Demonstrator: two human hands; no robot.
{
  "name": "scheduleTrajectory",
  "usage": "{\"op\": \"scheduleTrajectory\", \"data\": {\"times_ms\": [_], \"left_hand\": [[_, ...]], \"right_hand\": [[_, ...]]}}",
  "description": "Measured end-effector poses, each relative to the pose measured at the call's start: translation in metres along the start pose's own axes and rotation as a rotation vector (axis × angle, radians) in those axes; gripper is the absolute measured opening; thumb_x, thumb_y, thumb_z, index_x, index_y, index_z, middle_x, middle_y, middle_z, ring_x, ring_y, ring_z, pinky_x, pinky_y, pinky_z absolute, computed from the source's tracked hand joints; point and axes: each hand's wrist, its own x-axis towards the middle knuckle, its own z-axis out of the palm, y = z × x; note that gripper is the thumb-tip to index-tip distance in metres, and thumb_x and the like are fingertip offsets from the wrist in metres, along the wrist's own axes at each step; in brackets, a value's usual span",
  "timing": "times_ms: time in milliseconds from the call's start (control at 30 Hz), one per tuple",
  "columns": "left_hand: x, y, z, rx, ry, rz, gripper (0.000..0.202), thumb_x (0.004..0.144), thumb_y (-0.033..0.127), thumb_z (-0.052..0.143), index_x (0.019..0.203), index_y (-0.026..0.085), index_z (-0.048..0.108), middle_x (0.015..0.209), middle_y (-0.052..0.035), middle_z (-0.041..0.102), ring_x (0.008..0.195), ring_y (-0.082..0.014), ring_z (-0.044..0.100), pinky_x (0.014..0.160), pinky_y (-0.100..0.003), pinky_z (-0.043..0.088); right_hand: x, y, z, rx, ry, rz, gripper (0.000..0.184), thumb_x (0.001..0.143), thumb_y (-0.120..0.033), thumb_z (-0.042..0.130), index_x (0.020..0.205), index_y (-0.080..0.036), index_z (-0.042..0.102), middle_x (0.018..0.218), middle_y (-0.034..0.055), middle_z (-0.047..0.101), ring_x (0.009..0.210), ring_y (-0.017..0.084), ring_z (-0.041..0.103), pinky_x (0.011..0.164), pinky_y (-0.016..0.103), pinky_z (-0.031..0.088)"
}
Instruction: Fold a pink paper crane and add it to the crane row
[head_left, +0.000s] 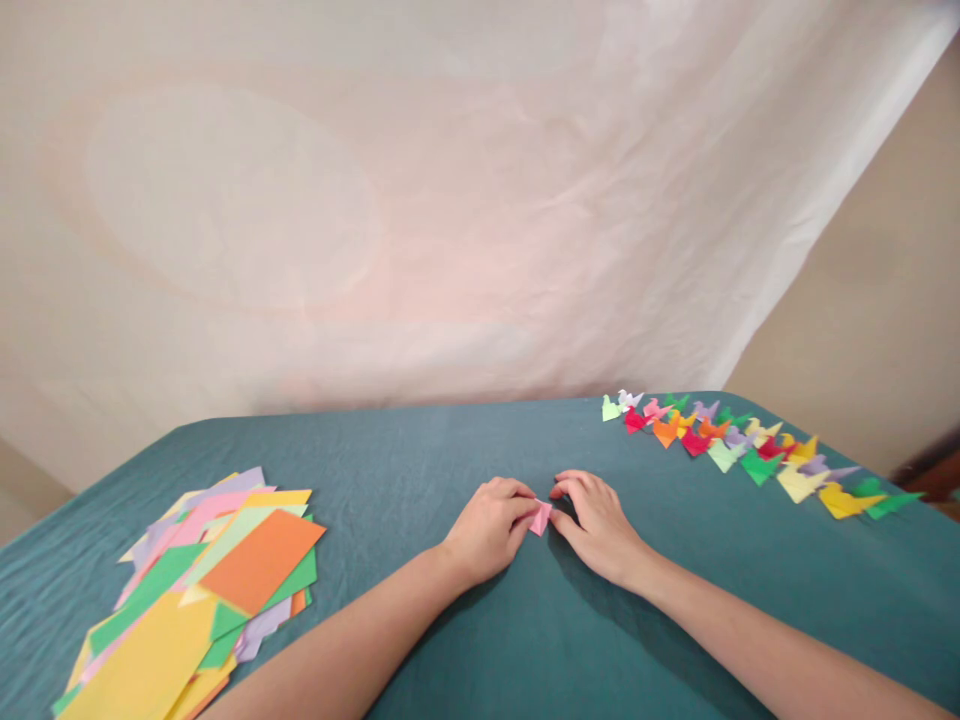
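Note:
A small folded piece of pink paper (541,518) is held just above the green cloth in the middle. My left hand (491,525) pinches its left side between thumb and fingers. On its right, my right hand (596,525) has thumb and forefinger apart, the thumb tip close to the paper's edge; I cannot tell whether it touches. The fingers cover part of the folds.
Loose sheets of coloured paper (264,560) lie in an overlapping heap at the left. Several folded paper birds (799,482) stand in slanting rows at the right back. A green cloth (420,450) covers the table, and a pale sheet (480,220) hangs behind it.

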Motion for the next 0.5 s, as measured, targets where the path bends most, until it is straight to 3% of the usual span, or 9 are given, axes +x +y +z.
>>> {"op": "scheduleTrajectory", "data": {"times_ms": [500], "left_hand": [[-0.0004,0.0014,-0.0010,-0.010,0.003,-0.003,0.025,0.089,0.020,0.041,0.099,0.022,0.064,0.104,-0.0040,0.059,0.095,-0.0178,0.052,0.087,-0.031,0.039]], "right_hand": [[0.0004,0.0020,0.0033,-0.010,0.006,-0.001,0.015,0.082,-0.029,0.047,0.092,-0.021,0.054,0.110,0.0065,0.052,0.108,0.021,0.045,0.093,0.039,0.031]]}}
